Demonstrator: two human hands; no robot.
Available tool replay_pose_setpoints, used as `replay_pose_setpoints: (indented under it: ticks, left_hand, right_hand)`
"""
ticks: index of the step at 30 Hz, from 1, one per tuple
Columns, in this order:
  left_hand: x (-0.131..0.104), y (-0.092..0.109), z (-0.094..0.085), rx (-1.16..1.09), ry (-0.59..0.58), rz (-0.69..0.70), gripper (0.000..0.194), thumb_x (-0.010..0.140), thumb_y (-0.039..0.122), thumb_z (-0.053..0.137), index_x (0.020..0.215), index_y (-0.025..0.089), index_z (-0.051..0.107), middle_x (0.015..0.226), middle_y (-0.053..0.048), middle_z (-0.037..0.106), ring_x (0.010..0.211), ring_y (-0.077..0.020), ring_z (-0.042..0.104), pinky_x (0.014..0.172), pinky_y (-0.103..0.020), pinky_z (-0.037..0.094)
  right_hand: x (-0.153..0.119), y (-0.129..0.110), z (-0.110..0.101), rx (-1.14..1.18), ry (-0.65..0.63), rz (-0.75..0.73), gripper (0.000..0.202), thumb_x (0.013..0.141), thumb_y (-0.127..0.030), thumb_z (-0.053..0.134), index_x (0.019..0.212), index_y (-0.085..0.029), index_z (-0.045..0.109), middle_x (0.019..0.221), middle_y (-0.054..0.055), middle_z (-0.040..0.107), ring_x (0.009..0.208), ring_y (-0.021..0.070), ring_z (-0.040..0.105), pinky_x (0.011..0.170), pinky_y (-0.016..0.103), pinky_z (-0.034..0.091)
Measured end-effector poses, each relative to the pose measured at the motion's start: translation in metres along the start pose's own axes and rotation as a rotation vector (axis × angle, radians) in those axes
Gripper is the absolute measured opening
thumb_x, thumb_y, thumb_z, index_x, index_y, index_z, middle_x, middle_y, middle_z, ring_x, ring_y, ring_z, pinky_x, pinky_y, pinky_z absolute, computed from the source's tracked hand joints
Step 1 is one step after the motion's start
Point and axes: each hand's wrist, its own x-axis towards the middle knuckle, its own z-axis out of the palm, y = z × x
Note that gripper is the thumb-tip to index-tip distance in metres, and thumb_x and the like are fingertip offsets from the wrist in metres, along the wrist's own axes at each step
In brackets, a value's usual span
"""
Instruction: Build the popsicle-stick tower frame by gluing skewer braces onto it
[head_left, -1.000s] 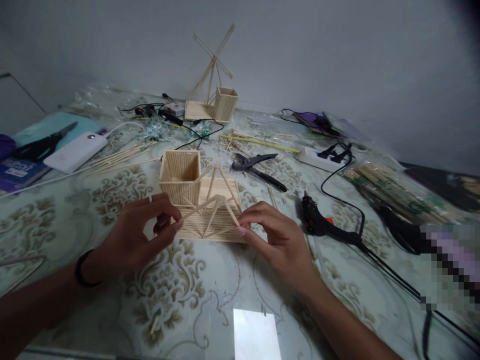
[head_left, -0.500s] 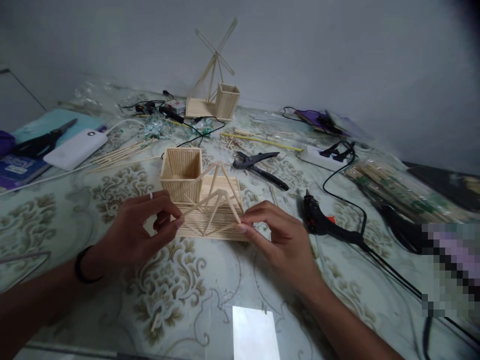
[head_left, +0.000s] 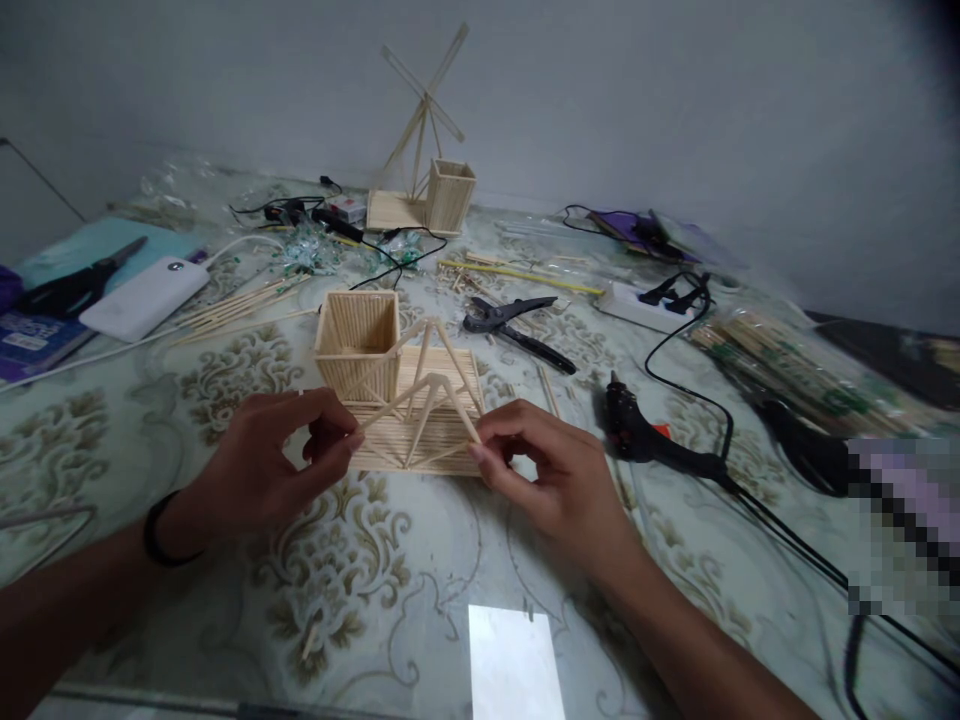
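A wooden stick frame (head_left: 433, 385), peaked in the middle with legs spreading down, stands over a flat base of stick slats (head_left: 442, 440). My left hand (head_left: 289, 455) pinches the lower end of its left leg between thumb and fingers. Its right leg's lower end is pinched by my right hand (head_left: 551, 470). A second peaked frame (head_left: 429, 325) rises just behind the first. At the base's back left stands an open square box of sticks (head_left: 358, 345). Whether the front legs are fixed to the base, I cannot tell.
Right of my right hand lies a black glue gun (head_left: 637, 430) with its cord. Pliers (head_left: 517, 330) rest behind the base. A finished-looking stick windmill (head_left: 426, 130) stands at the back wall. Left are a white power bank (head_left: 146, 298), scissors (head_left: 82, 280) and loose sticks (head_left: 240, 308).
Both hands keep their pinch on the frame's legs. The whole view has shifted slightly, and little else differs.
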Motion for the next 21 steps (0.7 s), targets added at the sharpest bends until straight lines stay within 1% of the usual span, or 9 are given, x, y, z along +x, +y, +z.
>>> replay_pose_setpoints:
  ticks: [6, 11, 16, 21]
  left_hand:
    - [-0.0003, -0.001, 0.0006, -0.008, -0.008, -0.003, 0.018, 0.101, 0.018, 0.066, 0.083, 0.022, 0.063, 0.064, 0.01, 0.062, 0.054, -0.0043, 0.057, 0.057, -0.015, 0.044]
    - [-0.0019, -0.0018, 0.0006, 0.006, -0.001, -0.003, 0.018, 0.101, 0.019, 0.066, 0.083, 0.022, 0.063, 0.065, 0.009, 0.063, 0.054, -0.0053, 0.058, 0.057, -0.016, 0.044]
    - [-0.0014, -0.002, 0.0008, 0.003, -0.006, -0.012, 0.018, 0.101, 0.02, 0.066, 0.083, 0.022, 0.064, 0.064, 0.008, 0.062, 0.053, -0.0066, 0.057, 0.057, -0.018, 0.045]
    - [-0.0016, -0.0019, 0.001, -0.005, -0.006, -0.018, 0.018, 0.1, 0.019, 0.066, 0.083, 0.022, 0.064, 0.064, 0.008, 0.062, 0.054, -0.0065, 0.058, 0.056, -0.018, 0.045]
  right_hand:
    - [-0.0004, 0.0036, -0.0007, 0.013, -0.004, -0.006, 0.01, 0.099, -0.018, 0.075, 0.09, -0.022, 0.073, 0.076, -0.002, 0.071, 0.064, 0.0106, 0.063, 0.06, 0.022, 0.049]
    - [-0.0023, 0.0065, -0.0015, 0.053, 0.013, 0.004, 0.009, 0.099, -0.017, 0.078, 0.092, -0.023, 0.076, 0.081, -0.001, 0.076, 0.071, 0.0123, 0.07, 0.064, 0.023, 0.054]
    - [-0.0043, 0.0084, -0.0014, 0.094, 0.04, 0.01, 0.01, 0.097, -0.015, 0.079, 0.093, -0.023, 0.079, 0.081, -0.002, 0.078, 0.066, 0.0115, 0.071, 0.061, 0.023, 0.055]
    - [-0.0034, 0.006, -0.0022, 0.091, 0.058, 0.019, 0.009, 0.095, -0.015, 0.082, 0.094, -0.024, 0.082, 0.084, -0.001, 0.082, 0.072, 0.0138, 0.076, 0.063, 0.024, 0.057]
